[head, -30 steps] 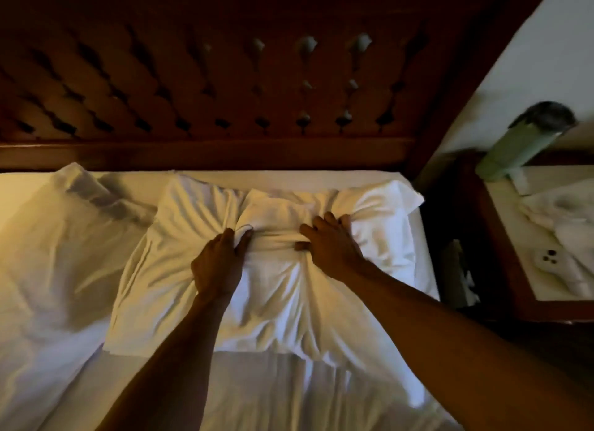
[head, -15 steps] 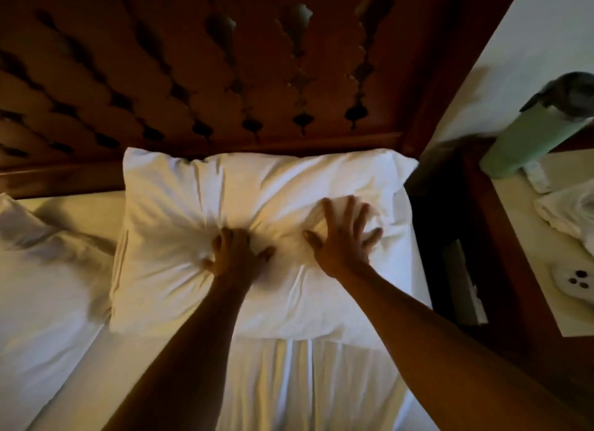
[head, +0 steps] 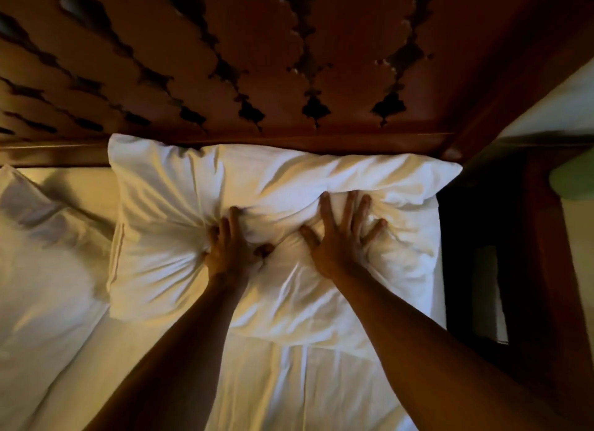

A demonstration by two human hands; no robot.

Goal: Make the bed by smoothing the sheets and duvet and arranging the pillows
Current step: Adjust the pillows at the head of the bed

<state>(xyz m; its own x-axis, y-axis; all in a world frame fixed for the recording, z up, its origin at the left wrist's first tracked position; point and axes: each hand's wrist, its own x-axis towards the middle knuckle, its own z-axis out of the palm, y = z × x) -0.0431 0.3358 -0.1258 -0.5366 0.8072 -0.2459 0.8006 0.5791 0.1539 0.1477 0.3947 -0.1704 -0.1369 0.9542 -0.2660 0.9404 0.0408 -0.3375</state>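
Note:
A white pillow (head: 180,186) lies across the head of the bed, its far edge against the wooden headboard (head: 289,61). My left hand (head: 229,252) presses into the pillow's middle, fingers pointing at the headboard, and creases radiate from it. My right hand (head: 340,237) rests flat on the pillow to the right of it, fingers spread wide. A second white pillow (head: 38,253) lies rumpled at the left. The white sheet (head: 289,385) below the pillows shows long folds.
A dark wooden nightstand (head: 546,270) stands close to the right of the bed, with a green bottle (head: 575,180) at the frame edge. A dark gap (head: 466,237) separates the mattress from it. A pale wall (head: 565,109) is at the upper right.
The pillow has slid up to the headboard and flattened out. Both hands let go of the bunched fabric and now press on it; the right hand's fingers have spread.

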